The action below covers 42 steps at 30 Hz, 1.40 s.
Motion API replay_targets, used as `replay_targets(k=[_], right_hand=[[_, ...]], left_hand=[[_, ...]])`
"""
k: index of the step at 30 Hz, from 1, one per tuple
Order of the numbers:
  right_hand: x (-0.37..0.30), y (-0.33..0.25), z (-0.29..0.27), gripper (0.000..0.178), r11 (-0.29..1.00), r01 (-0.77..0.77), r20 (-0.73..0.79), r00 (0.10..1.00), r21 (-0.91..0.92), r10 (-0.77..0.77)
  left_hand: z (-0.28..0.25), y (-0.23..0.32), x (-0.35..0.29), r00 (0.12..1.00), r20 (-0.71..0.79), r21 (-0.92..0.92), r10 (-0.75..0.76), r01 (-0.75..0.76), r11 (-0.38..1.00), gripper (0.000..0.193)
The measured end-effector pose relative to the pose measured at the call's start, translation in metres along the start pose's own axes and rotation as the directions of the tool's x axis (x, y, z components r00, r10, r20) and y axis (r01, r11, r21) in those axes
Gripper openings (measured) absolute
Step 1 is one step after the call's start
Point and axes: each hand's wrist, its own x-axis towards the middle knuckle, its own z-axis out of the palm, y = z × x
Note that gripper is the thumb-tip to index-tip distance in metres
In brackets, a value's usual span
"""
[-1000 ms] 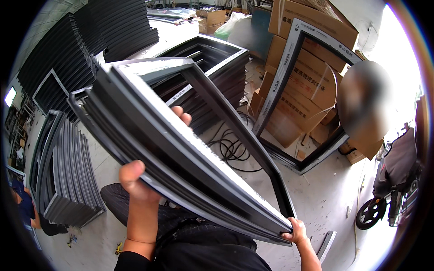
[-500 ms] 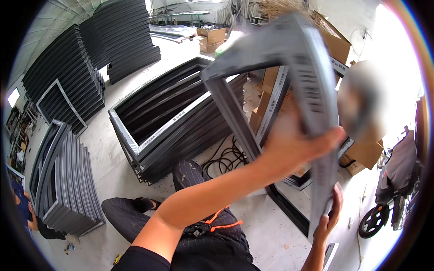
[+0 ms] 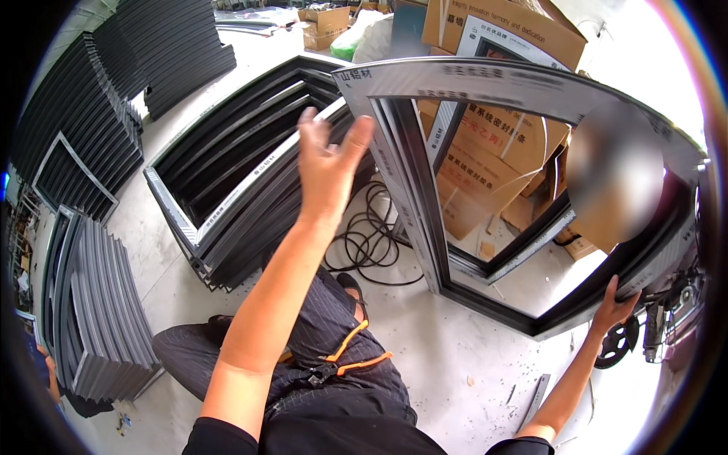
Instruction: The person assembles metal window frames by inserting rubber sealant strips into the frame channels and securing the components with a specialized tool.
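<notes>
From where I stand, everything sits around the low stack of black metal frames edged in white film [image 3: 254, 176]. Just right of it, a grey-and-black rectangular metal frame [image 3: 516, 85] stands tilted — the person's right hand [image 3: 616, 306] grips it at the edge farthest from the stack, fingers curled. The left hand [image 3: 331, 155] is spread wide, thumb apart, over the stack's right side and holding nothing; I can't tell whether its thumb touches the tilted frame. A loose black cable coil [image 3: 368, 239] lies right of the stack — and brown cardboard boxes [image 3: 485, 163] rise beyond, also to its right.
</notes>
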Motion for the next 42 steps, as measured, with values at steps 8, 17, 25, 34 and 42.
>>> replay_targets(k=[8,17,25,34,42], right_hand=[[0.011,0.092,-0.005,0.061,0.938,-0.222,0.070,0.966,-0.265,0.249],[-0.050,0.083,0.045,0.066,0.946,-0.239,0.460,0.830,-0.219,0.316],[-0.154,-0.050,0.066,0.065,0.963,-0.261,0.657,0.715,-0.063,0.237],[-0.095,-0.124,0.184,0.066,0.944,-0.298,0.235,0.936,0.140,0.261],[-0.065,-0.080,0.291,0.078,0.963,-0.256,0.206,0.941,-0.087,0.269]], left_hand=[[0.047,-0.005,-0.051,0.964,0.186,-0.135,0.191,-0.168,0.977,0.059],[0.163,0.022,-0.111,0.767,0.574,-0.013,0.287,-0.342,0.940,0.021],[0.237,0.030,-0.162,0.685,0.661,-0.096,0.308,-0.330,0.939,0.012],[0.104,-0.035,-0.100,0.757,0.654,0.235,-0.007,-0.193,0.953,0.027],[-0.201,-0.020,-0.096,0.930,-0.064,0.380,-0.363,0.359,0.852,0.019]])
